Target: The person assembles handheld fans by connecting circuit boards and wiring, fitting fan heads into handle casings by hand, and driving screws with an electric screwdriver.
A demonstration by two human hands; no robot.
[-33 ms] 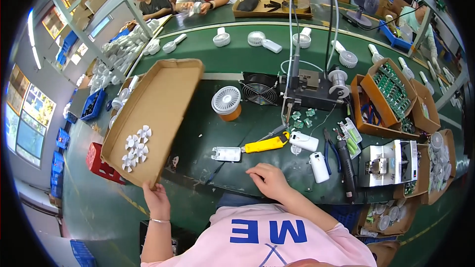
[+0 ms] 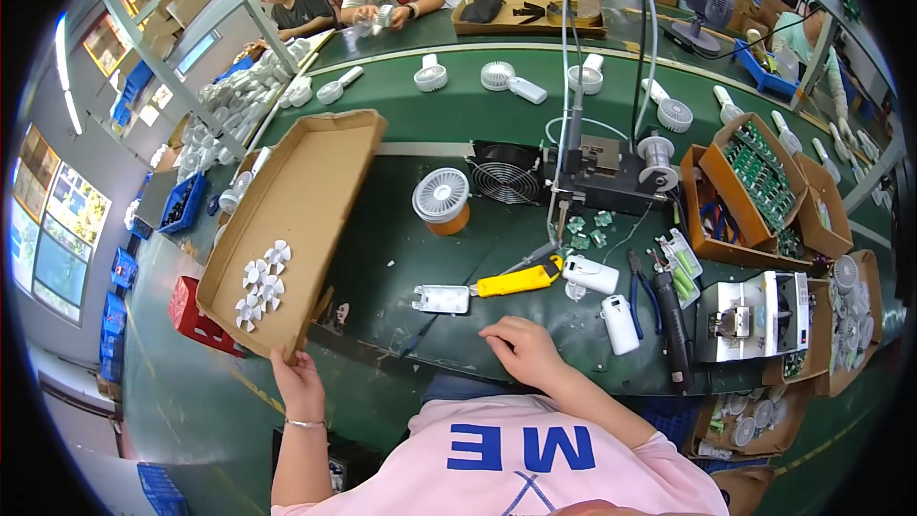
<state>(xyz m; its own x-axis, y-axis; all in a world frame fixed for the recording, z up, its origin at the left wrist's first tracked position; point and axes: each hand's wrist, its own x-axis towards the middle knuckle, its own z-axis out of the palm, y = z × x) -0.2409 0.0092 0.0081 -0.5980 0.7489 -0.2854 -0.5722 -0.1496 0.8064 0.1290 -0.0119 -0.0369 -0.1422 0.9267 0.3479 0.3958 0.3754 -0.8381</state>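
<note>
My left hand (image 2: 298, 384) grips the near corner of a long shallow cardboard tray (image 2: 315, 182) that is tilted up off the bench's left end. Several small white fan blades (image 2: 263, 285) lie gathered in the tray's lower part. My right hand (image 2: 521, 351) rests on the green bench near its front edge, fingers curled, holding nothing. Just beyond it lie a flat white housing plate (image 2: 442, 299), a yellow-handled tool (image 2: 519, 279) and two white handheld-fan bodies (image 2: 606, 298).
A small fan head on an orange base (image 2: 442, 199), a black fan grille (image 2: 506, 182), and a wire-feeding fixture (image 2: 611, 172) stand mid-bench. Cardboard boxes of green circuit boards (image 2: 764, 177) sit right. A conveyor (image 2: 458, 115) carries white fans; other people work beyond it.
</note>
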